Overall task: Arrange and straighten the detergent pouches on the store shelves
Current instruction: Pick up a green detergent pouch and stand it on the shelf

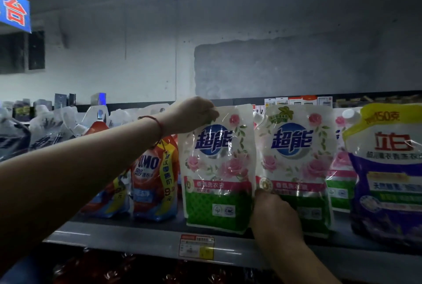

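Observation:
A white rose-print detergent pouch [217, 169] stands upright on the top shelf [146, 241]. My left hand [191, 114] pinches its top left corner. My right hand [274, 217] sits low between this pouch and a matching second rose pouch [296, 165], its fingers hidden behind the pouch edges. A third rose pouch [341, 178] peeks out behind, and a purple pouch with a yellow top [388, 169] stands at the far right. Two red and orange pouches [153, 181] lean to the left of my left arm.
Several pale and dark pouches [48, 133] lie tumbled at the shelf's far left. A price tag [197, 247] hangs on the shelf's front edge. Red packs [118, 270] fill the shelf below. A blue sign [14, 9] hangs upper left. Bare grey wall rises behind.

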Demonstrator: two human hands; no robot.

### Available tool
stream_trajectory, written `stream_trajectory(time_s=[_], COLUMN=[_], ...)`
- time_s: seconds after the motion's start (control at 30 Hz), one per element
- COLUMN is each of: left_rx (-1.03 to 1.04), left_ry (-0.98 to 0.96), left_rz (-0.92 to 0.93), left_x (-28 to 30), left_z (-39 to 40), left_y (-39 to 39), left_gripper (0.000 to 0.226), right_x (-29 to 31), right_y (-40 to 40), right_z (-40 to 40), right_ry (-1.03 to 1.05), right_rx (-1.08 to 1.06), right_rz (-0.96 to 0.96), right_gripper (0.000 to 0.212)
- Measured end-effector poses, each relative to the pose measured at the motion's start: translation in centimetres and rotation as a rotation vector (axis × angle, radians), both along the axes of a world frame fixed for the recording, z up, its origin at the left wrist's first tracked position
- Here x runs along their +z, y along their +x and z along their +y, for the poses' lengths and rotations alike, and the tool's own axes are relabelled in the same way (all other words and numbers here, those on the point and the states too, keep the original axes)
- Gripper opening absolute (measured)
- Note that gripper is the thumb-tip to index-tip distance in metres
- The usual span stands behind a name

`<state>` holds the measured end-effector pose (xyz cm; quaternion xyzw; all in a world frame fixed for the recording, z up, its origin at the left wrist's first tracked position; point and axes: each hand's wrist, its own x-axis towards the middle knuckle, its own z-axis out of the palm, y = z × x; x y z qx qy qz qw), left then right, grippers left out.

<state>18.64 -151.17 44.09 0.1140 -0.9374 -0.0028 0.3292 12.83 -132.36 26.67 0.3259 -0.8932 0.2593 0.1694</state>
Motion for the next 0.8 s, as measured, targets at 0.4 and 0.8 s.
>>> stream_trajectory(time_s=[0.4,0.8], left_rx=[0.022,0.264], left_ry=[0.004,-0.236], left_rz=[-0.218,-0.127], left_x=[-0.4,-2.9], left_z=[-7.5,-17.7], left_y=[11.3,15.4], left_gripper=[0.087,0.036], right_x=[0.4,15.4], right_y=[7.3,12.1], right_z=[-2.5,-19.6], right_ry=[-0.165,0.129], right_rx=[0.398,0.305], right_rz=[0.141,0.452], right_gripper=[0.057,0.041])
